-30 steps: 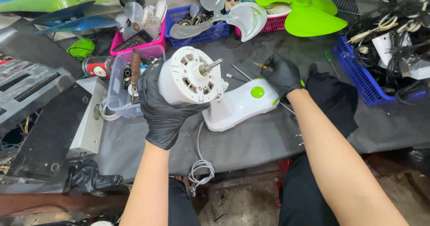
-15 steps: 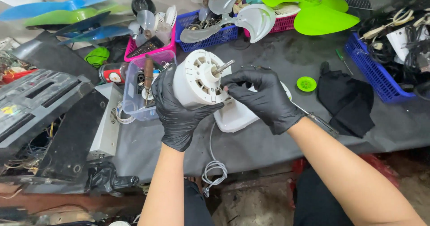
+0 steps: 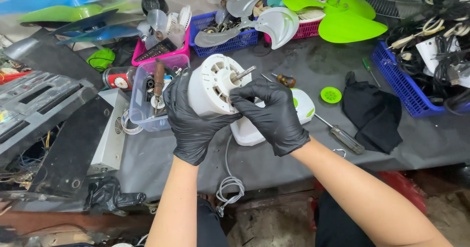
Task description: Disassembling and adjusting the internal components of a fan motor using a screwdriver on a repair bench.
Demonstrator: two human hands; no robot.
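From the head camera, you hold the white fan motor (image 3: 215,85) up over the dark bench (image 3: 313,65), its metal shaft (image 3: 243,73) pointing up and to the right. Your left hand (image 3: 188,117), in a black glove, is wrapped around the motor's side and underside, fingers curled tight against the casing. Your right hand (image 3: 271,112), gloved too, lies against the motor's front face just below the shaft, fingertips (image 3: 240,97) pressed together on it. A white and green fan base (image 3: 301,111) sits on the bench right behind your right hand, with a screwdriver (image 3: 342,136) beside it.
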